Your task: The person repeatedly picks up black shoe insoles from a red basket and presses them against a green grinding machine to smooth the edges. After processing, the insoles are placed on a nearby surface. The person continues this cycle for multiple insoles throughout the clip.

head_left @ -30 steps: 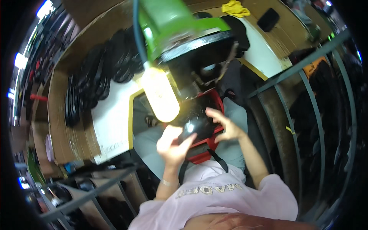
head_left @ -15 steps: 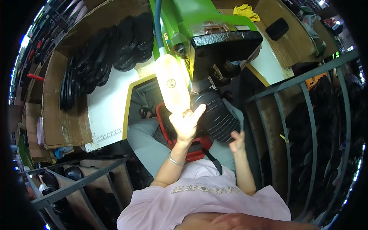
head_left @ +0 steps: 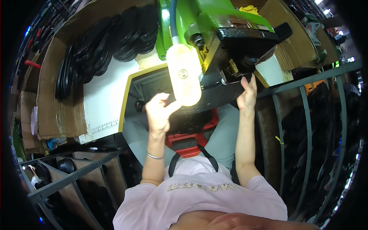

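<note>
A black shoe sole [head_left: 218, 95] lies crosswise beneath the dark head [head_left: 245, 42] of a green machine [head_left: 218, 13]. My right hand [head_left: 247, 96] grips the sole's right end, fingertips close under the machine head. At the other end is my left hand [head_left: 158, 115], a metal bangle on its wrist. Its thumb stretches to the sole's left end, just below a bright oval lamp [head_left: 184, 76], and its fingers are curled. Lamp and glare hide part of the sole and the left hand's contact with it.
Stacked black soles [head_left: 99, 46] fill a cardboard box [head_left: 61, 115] on the white, yellow-edged table [head_left: 101, 111]. Another box [head_left: 283, 50] stands right, with a yellow cloth [head_left: 249, 9]. Metal-railed racks [head_left: 73, 176] flank me; a red stool [head_left: 188, 143] is below.
The sole has turned from slanting to crosswise and gone under the machine head. My right hand has moved up to its right end; my left hand has shifted left. The whole view has shifted slightly.
</note>
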The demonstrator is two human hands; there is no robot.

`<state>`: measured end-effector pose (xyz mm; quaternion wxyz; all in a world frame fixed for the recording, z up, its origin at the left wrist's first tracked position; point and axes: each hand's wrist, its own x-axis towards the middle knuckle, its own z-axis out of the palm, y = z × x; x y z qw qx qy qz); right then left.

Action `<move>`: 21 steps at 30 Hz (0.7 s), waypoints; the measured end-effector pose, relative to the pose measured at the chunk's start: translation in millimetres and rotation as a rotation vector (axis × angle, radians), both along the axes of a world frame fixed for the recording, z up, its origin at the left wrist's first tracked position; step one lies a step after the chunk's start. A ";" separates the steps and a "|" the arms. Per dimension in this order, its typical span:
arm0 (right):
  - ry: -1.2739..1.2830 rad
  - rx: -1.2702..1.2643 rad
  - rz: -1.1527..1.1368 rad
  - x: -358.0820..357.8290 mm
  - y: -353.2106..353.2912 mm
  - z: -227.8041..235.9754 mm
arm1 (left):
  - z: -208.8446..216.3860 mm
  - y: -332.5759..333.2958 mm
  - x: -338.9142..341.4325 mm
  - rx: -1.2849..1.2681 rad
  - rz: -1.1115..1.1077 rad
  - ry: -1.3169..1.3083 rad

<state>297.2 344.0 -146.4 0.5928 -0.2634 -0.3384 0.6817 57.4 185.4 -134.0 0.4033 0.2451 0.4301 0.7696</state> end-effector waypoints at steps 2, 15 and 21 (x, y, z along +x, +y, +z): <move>0.035 0.019 0.041 -14.7 -15.1 -6.8 | -12.6 -12.0 -32.5 -0.013 -0.109 -0.074; -0.427 0.280 0.108 -76.0 -71.4 4.1 | -98.8 -75.7 -50.8 -0.447 -0.506 0.451; -0.466 0.170 -0.035 -63.6 -85.3 -20.6 | -29.4 23.1 47.5 -0.096 -0.190 0.533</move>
